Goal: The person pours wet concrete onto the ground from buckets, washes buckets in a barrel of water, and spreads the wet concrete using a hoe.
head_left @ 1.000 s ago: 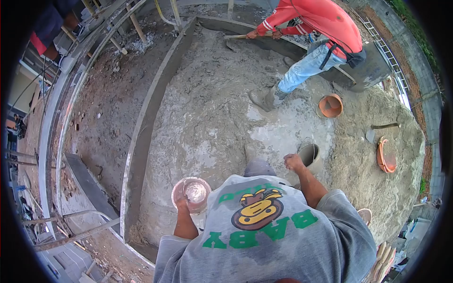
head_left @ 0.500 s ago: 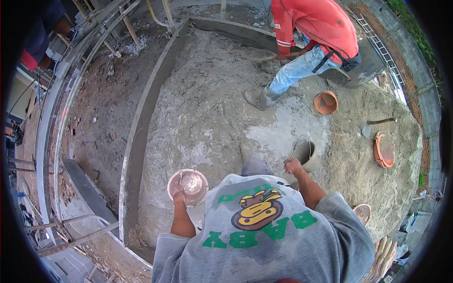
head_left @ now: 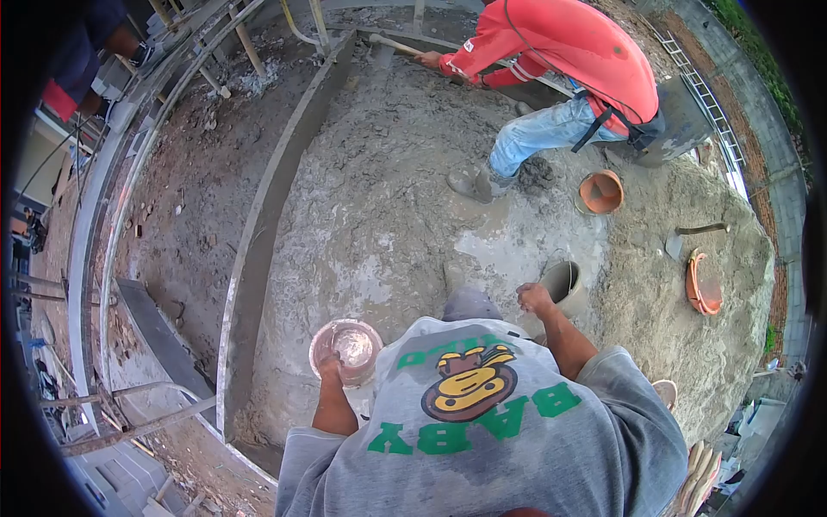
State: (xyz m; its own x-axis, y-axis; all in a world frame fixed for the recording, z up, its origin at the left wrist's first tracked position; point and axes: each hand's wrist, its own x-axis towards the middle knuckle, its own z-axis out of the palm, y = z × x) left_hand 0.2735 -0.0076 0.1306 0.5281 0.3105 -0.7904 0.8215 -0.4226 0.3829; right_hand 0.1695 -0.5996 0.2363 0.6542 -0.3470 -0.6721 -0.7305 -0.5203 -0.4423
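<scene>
Rough wet grey mortar [head_left: 370, 215] is covering the ground. The left hand [head_left: 328, 357] is closing its fingers on a round pale-pink bucket's [head_left: 357, 376] rim; the right hand [head_left: 535, 298] is curling beside a grey cylindrical bucket [head_left: 577, 300], its grip unclear.

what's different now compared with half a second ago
The co-worker in red has swung the hoe from close in to the picture's upper left, by the low wall. Nothing was visibly grasped or released. The left hand stays at the pink bucket, the right hand beside the grey bucket.
</scene>
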